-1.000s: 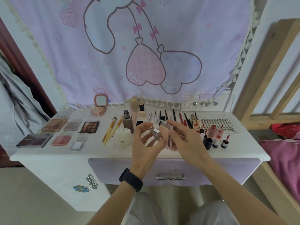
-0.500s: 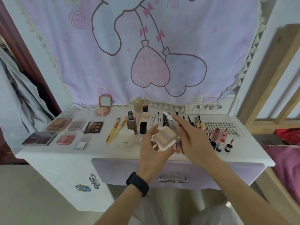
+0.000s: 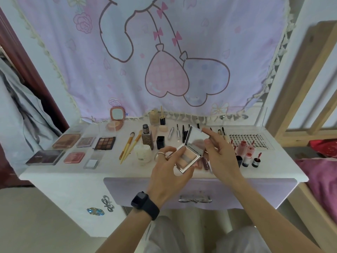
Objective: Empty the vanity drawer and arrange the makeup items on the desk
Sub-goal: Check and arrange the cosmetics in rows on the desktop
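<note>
I have the open powder compact (image 3: 187, 158) held up over the front of the white counter (image 3: 113, 168), a little below the middle of my view. My left hand (image 3: 169, 172) comes in from 7 o'clock and grips the base, fingers curled round its left edge, with a black smartwatch (image 3: 145, 205) on the wrist. My right hand (image 3: 222, 157) reaches in from 4 o'clock and pinches the right edge of the mirrored lid between thumb and forefinger. The lid stands raised and tilted back toward 12 o'clock. From the compact, a white jar (image 3: 143, 154) sits just beside it at 9 o'clock, with two yellow-handled brushes (image 3: 129, 147) and a dark nine-pan eyeshadow palette (image 3: 105, 143) farther out the same way. A square foundation bottle (image 3: 146, 137) stands at 10 o'clock. At 3 o'clock are small red lip tint bottles (image 3: 246, 152), and beyond them, at 2 o'clock, lies a tray of false lashes (image 3: 248, 140). The lilac drawer (image 3: 127, 190) front lies at 6 o'clock, under the counter edge.
</note>
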The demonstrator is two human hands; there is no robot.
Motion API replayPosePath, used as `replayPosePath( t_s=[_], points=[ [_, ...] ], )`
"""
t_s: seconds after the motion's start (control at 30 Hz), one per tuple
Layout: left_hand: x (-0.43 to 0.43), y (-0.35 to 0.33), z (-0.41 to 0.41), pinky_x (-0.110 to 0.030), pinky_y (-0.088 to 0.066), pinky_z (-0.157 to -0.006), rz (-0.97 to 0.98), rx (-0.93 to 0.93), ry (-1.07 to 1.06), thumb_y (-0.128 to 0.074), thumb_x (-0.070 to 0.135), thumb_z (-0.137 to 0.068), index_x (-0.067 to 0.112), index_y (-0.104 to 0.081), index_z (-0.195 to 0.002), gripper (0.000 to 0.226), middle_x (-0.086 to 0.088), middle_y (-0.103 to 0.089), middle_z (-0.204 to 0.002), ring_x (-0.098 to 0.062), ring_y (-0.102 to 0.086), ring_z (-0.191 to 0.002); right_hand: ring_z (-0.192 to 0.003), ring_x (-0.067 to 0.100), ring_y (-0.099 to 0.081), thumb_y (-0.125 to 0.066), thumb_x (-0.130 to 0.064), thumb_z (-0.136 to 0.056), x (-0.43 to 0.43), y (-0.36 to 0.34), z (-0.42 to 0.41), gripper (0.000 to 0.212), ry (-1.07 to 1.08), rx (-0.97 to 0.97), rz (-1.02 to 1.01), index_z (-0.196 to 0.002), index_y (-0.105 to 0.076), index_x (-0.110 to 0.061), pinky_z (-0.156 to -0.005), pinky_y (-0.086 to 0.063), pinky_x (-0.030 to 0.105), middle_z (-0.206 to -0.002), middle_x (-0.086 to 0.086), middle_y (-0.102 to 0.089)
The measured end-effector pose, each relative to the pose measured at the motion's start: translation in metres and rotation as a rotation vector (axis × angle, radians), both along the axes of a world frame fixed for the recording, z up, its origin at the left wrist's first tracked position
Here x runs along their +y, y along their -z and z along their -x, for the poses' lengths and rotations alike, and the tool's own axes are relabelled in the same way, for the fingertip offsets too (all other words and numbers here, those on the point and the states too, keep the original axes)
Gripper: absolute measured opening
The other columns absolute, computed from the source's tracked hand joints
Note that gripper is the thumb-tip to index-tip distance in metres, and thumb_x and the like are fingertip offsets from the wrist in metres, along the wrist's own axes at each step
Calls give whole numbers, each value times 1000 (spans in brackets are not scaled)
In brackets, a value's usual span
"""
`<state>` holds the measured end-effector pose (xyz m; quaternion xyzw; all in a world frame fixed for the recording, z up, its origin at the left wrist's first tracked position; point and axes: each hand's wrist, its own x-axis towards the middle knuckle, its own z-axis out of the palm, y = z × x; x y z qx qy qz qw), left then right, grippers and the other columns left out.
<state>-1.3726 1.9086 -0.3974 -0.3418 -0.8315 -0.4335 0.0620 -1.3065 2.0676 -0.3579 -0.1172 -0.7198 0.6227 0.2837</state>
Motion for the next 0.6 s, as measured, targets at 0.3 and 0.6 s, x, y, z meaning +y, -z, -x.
replayPosePath(
  t_s=[0.3,0.6],
  points=[
    [-1,-13,-3,-28,-48,-93,148,7,-54,-59,71,-75,41,-27,-150,86,11,-39,-140,-8,-43,-125,-87,44,-70,-45,-15,-107,-1,10,1,33,29,-4,73,-133,-59,-29,-79,-61,51,-83,1,-66],
    [-14,-28,12,-32,-32,-113,360,-127,-46,-73,57,-77,22,-31,-153,94,2,-42,-145,-18,-32,-135,-75,8,-69,-47,-11,-105,-20,18,6,32,-7,0,169,-128,-63,-27,-71,-57,24,-80,5,-60]
  ],
)
